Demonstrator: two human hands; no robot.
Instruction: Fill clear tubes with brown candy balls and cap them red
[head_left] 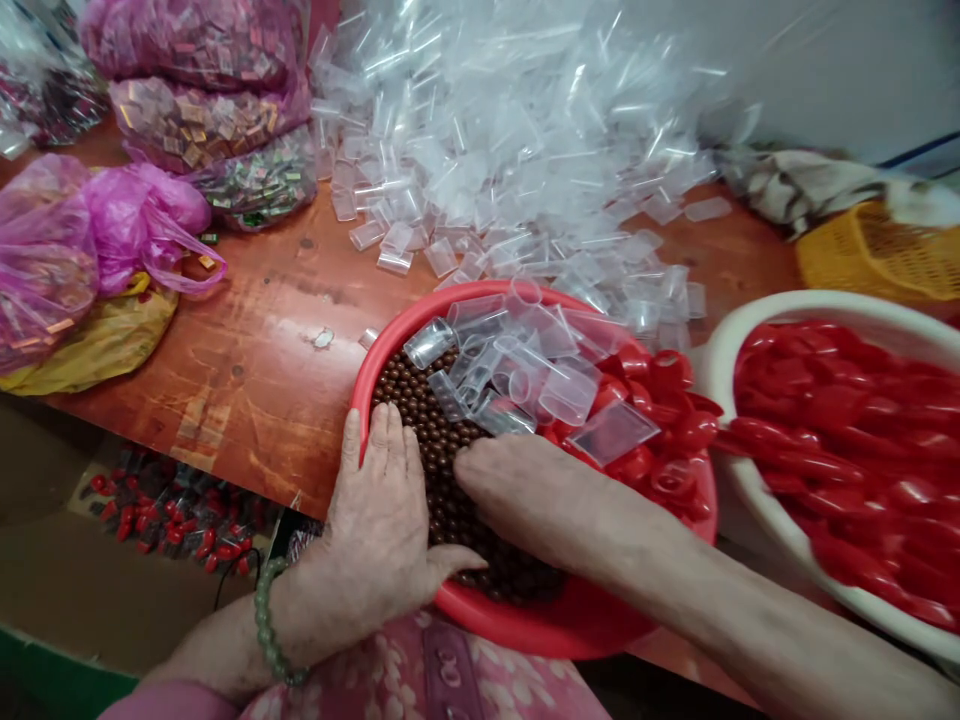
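A red basin (361, 385) holds small shiny brown balls (442, 440), clear plastic sleeves (525, 365) and red plastic caps (660, 420). My left hand (382, 520), with a green bead bracelet at the wrist, lies flat across the basin's left rim. Its fingers are stretched out against the brown balls, and the thumb points right. Reaching in from the right, my right hand (499, 480) is curled down onto the balls beside the clear sleeves. Its fingertips are tucked under and hidden, so whatever they may hold does not show.
A large heap of clear sleeves (510, 150) covers the table's back. At right stands a white tub (716, 350) full of red pieces, with a yellow basket (877, 245) behind it. Pink bags (150, 215) lie at left. Red-capped items (180, 510) sit below the table edge.
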